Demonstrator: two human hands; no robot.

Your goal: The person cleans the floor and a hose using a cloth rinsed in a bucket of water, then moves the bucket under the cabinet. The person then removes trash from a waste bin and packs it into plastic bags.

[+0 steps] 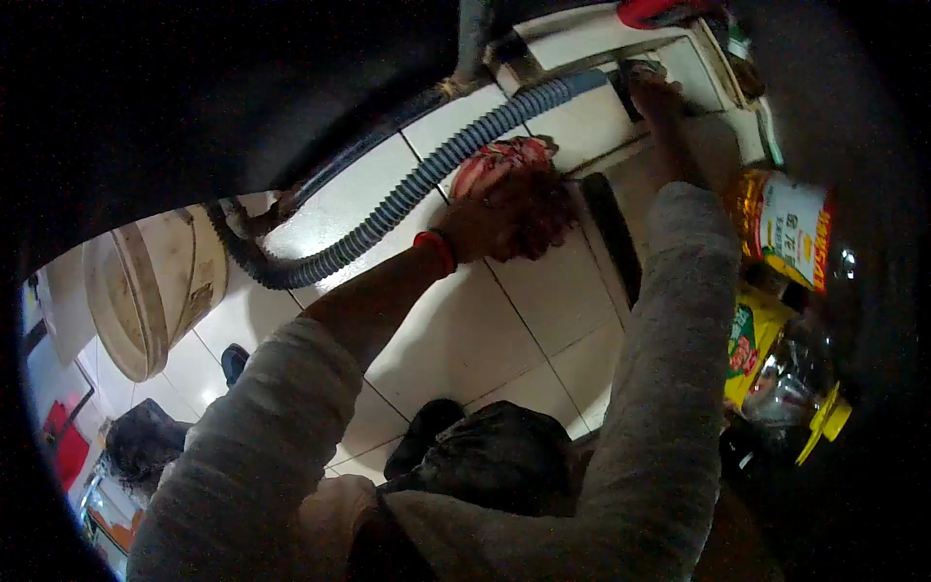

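Observation:
My left hand (485, 225), with a red band at the wrist, presses on a crumpled red and white cloth (504, 160) on the white tiled floor (451, 335). Its fingers are wrapped round the cloth. A grey corrugated hose (398, 199) curves past just beyond that hand. Farther up and to the right, my right hand (655, 95) reaches to a dark spot by a tiled ledge (572, 39), near the hose's upper end. Its fingers are small and dim, so what they touch is unclear.
A pale bucket (160, 286) lies tilted at the left. Along the right are a labelled bottle (790, 228), a yellow packet (756, 344) and a clear bottle (795, 378) with a yellow cap. A dark strip (611, 233) lies between my forearms. Another person's dark-haired head (144, 448) shows lower left.

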